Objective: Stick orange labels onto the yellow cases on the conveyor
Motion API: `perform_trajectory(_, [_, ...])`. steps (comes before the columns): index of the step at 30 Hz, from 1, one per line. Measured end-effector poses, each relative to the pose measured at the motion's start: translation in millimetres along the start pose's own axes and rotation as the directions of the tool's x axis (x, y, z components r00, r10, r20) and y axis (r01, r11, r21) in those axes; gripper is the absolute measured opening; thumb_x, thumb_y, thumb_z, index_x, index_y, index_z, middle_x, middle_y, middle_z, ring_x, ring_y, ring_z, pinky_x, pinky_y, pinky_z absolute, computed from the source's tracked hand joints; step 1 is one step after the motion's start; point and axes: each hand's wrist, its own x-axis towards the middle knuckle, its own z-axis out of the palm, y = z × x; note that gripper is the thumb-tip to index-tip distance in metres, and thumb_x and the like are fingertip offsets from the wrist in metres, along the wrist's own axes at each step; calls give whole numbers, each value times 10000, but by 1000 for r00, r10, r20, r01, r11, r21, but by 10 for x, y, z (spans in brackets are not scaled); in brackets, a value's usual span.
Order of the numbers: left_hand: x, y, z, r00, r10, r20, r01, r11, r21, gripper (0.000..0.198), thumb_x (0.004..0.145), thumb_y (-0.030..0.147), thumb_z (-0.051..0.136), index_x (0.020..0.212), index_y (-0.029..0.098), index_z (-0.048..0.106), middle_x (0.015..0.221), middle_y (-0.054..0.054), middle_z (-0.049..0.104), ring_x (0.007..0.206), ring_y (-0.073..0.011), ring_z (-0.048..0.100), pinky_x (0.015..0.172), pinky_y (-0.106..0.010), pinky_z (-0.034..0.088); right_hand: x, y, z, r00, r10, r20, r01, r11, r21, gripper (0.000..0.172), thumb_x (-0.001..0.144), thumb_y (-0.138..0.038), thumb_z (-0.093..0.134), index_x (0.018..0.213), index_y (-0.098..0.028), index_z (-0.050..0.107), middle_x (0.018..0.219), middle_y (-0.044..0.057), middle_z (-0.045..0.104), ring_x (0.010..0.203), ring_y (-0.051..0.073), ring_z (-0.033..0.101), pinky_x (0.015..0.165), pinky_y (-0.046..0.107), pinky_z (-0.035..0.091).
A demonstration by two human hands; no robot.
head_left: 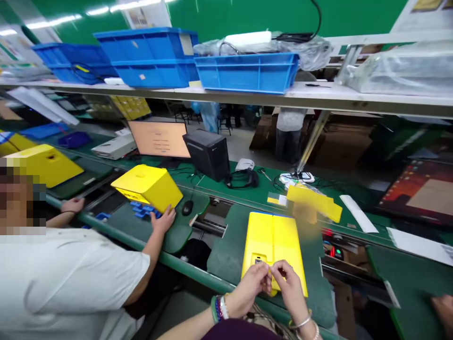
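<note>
Yellow housing [274, 245] flat, left hand [249, 285] and right hand [288, 283] pinching its near edge.

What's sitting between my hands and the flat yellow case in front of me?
Nothing visible does. The left hand and right hand are at the near edge of the yellow case, fingertips pinched together over it. It lies flat on the dark green mat.

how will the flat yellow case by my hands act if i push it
The case looks like rigid moulded plastic, so probably stiff, not floppy. It lies flat and wide on the mat, so it is unlikely to tip or roll. Its smooth shell might slide, though the mat probably grips it some.
</note>
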Motion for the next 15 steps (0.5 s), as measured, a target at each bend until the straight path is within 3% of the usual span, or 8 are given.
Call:
perform_trajectory(5, [36,-24,-232,995,100,-24,-93,974,206,430,771,586,637,711,164,573,600,12,534,550,-125,493,593,-278,422,-17,-61,118,999,-20,-26,18,998,-64,286,841,-470,617,725,-209,617,719,22,614,708,202,583,696,326,476])
perform_trajectory(6, [60,-20,-321,992,120,-40,-106,963,249,408,768,572,649,745,167,601,652,-10,570,626,-155,539,653,-300,454,-7,-56,104,999,-11,-50,7,997,-77,273,834,-459,627,725,-209,622,724,18,618,715,198,588,702,320,479])
perform_trajectory(8, [156,-8,-532,975,190,-117,-145,938,316,364,766,513,679,920,187,636,949,-75,643,976,-233,584,892,-345,462,22,-2,48,990,10,-140,-26,993,-114,258,832,-447,622,730,-210,626,739,17,626,736,196,591,724,319,481])
perform_trajectory(10, [314,-16,-740,942,255,-218,-170,922,347,466,772,444,694,1161,228,555,1354,-95,497,1358,-259,344,1128,-365,302,55,104,-7,965,19,-261,-65,983,-171,256,844,-440,588,746,-208,629,789,37,641,792,209,597,780,346,482])
perform_trajectory(11, [405,-40,-823,931,261,-254,-165,924,346,537,779,420,690,1243,238,490,1466,-94,389,1436,-257,220,1178,-379,232,73,170,-20,948,17,-317,-85,975,-204,254,847,-434,574,752,-206,635,840,57,653,846,222,600,829,370,477])
perform_trajectory(12, [495,-80,-885,932,244,-269,-148,931,333,578,786,401,681,1285,232,443,1507,-108,341,1457,-265,186,1190,-407,220,92,239,-15,933,11,-360,-104,965,-239,249,845,-423,568,754,-205,645,913,80,661,919,237,598,891,399,462])
perform_trajectory(15, [706,-281,-939,966,143,-215,-86,963,255,583,795,340,661,1298,195,404,1384,-157,509,1307,-285,468,1094,-467,398,158,440,104,913,-12,-409,-147,923,-355,213,822,-361,589,723,-200,686,1194,141,616,1198,287,503,1061,465,356])
